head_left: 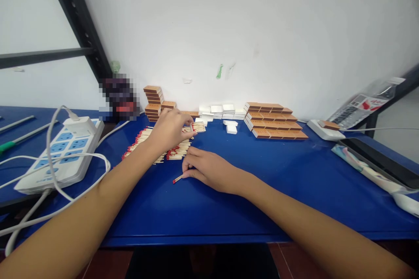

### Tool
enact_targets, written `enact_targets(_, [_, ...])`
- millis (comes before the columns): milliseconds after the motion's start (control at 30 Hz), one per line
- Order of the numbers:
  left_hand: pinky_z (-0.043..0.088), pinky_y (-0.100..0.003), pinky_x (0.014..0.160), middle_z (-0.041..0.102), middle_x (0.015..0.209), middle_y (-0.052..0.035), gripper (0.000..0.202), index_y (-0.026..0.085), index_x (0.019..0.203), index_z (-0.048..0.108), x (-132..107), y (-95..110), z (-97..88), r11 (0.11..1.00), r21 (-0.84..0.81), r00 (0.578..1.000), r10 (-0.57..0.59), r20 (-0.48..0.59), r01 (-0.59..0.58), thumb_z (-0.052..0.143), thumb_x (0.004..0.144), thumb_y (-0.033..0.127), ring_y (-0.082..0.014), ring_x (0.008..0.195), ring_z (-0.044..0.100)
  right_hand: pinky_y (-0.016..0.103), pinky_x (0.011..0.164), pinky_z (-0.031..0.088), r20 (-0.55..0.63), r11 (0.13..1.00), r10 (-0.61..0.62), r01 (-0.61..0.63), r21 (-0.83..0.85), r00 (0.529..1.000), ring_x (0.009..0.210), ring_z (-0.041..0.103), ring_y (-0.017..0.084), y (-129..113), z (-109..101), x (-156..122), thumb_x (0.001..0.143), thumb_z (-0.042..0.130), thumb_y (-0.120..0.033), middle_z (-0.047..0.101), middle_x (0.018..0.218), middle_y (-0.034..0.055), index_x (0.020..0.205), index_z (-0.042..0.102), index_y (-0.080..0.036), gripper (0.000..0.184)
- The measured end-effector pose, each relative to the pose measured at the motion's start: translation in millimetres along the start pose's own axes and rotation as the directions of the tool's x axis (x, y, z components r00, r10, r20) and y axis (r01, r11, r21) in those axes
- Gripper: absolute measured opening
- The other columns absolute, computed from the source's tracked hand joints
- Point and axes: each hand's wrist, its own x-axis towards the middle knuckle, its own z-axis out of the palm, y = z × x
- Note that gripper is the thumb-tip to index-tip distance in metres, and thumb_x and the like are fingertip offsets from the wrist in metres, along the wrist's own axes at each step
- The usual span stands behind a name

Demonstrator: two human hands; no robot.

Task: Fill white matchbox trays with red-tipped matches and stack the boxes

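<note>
My left hand (170, 130) reaches over a heap of red-tipped matches (153, 144) and its fingers pinch a small open tray of matches (198, 127) at the heap's far right. My right hand (209, 169) lies knuckles-up on the blue table (262, 192), fingertips closed on a single match (178, 178) that pokes out to the left with its red tip on the table.
Brown matchbox sleeves are stacked at the back left (153, 103) and in long rows at the back right (273, 121). White inner trays (218, 111) sit by the wall. A white power strip (62, 152) with cables lies left. A plastic bag (369, 105) and a tablet (382, 161) lie right.
</note>
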Motion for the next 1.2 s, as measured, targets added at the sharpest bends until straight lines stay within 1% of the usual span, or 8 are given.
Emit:
enact_targets(200, [0.037,-0.045,0.101,0.080,0.106,-0.0059,0.029,0.021,0.105,0.074,1,-4,4.6,1.000,0.007,1.000,0.015,0.027,-0.015,0.083,0.086,0.041,-0.0298,0.106,0.068,0.033,0.083,0.050,-0.032,0.999,0.000,-0.002,-0.044,0.999,0.090,0.061,0.019,6,0,-2,0.107,0.056,-0.032,0.062,0.109,0.0065,0.101,0.065,-0.019,0.017])
enact_targets(333, [0.038,-0.045,0.101,0.080,0.105,-0.0068,0.028,0.021,0.105,0.074,1,-5,6.1,1.000,0.021,0.999,0.017,0.027,-0.017,0.083,0.087,0.040,-0.0309,0.109,0.068,0.032,0.084,0.048,-0.150,0.996,0.038,-0.049,-0.069,0.988,0.092,0.061,0.019,18,-18,-4,0.106,0.058,-0.028,0.060,0.109,0.0064,0.101,0.062,-0.021,0.010])
enact_targets(500, [0.040,-0.045,0.102,0.080,0.105,-0.0084,0.031,0.020,0.108,0.076,1,-3,6.4,0.999,0.021,0.999,0.028,0.047,-0.029,0.084,0.085,0.040,-0.0314,0.109,0.069,0.033,0.080,0.045,-0.416,0.974,0.093,-0.171,-0.152,0.904,0.088,0.058,0.020,43,-49,-9,0.105,0.058,-0.024,0.059,0.104,0.0062,0.099,0.060,-0.022,0.007])
enact_targets(600, [0.041,-0.045,0.101,0.081,0.102,-0.0064,0.031,0.022,0.106,0.077,1,-1,5.9,0.999,-0.026,0.998,0.048,0.038,-0.047,0.084,0.084,0.042,-0.0298,0.104,0.070,0.033,0.079,0.044,-0.492,0.957,0.125,-0.235,-0.169,0.862,0.088,0.058,0.021,53,-57,-11,0.104,0.057,-0.024,0.059,0.103,0.0066,0.098,0.060,-0.022,0.007])
enact_targets(800, [0.049,-0.040,0.090,0.082,0.095,-0.0034,0.024,0.024,0.097,0.078,1,7,2.0,0.982,-0.165,0.995,0.097,0.008,-0.095,0.083,0.084,0.044,-0.0263,0.094,0.074,0.033,0.078,0.045,-0.463,0.948,0.111,-0.233,-0.215,0.879,0.086,0.058,0.021,57,-51,-10,0.104,0.055,-0.024,0.058,0.103,0.0071,0.099,0.060,-0.022,0.007])
enact_targets(1000, [0.054,-0.036,0.080,0.083,0.091,-0.0037,0.023,0.023,0.095,0.080,0,8,0.5,0.958,-0.276,0.997,0.079,0.007,-0.074,0.085,0.082,0.041,-0.0249,0.090,0.077,0.033,0.077,0.044,-0.447,0.957,0.107,-0.214,-0.196,0.888,0.089,0.059,0.021,57,-52,-11,0.102,0.061,-0.027,0.059,0.104,0.0069,0.101,0.063,-0.022,0.006])
enact_targets(1133, [0.054,-0.036,0.081,0.083,0.091,-0.0031,0.022,0.024,0.092,0.079,1,5,0.4,0.961,-0.273,0.999,0.042,-0.013,-0.043,0.085,0.081,0.041,-0.0255,0.089,0.078,0.032,0.075,0.043,-0.502,0.971,0.094,-0.191,-0.145,0.860,0.083,0.057,0.019,50,-49,-11,0.103,0.060,-0.031,0.060,0.099,0.0056,0.101,0.064,-0.022,0.010])
enact_targets(1200, [0.054,-0.037,0.084,0.083,0.093,-0.0038,0.020,0.023,0.092,0.078,1,3,-0.3,0.973,-0.233,1.000,0.001,-0.023,-0.006,0.084,0.082,0.038,-0.0266,0.091,0.077,0.031,0.073,0.043,-0.485,0.983,0.075,-0.147,-0.114,0.871,0.079,0.056,0.018,43,-41,-9,0.102,0.064,-0.032,0.060,0.094,0.0042,0.100,0.065,-0.022,0.011])
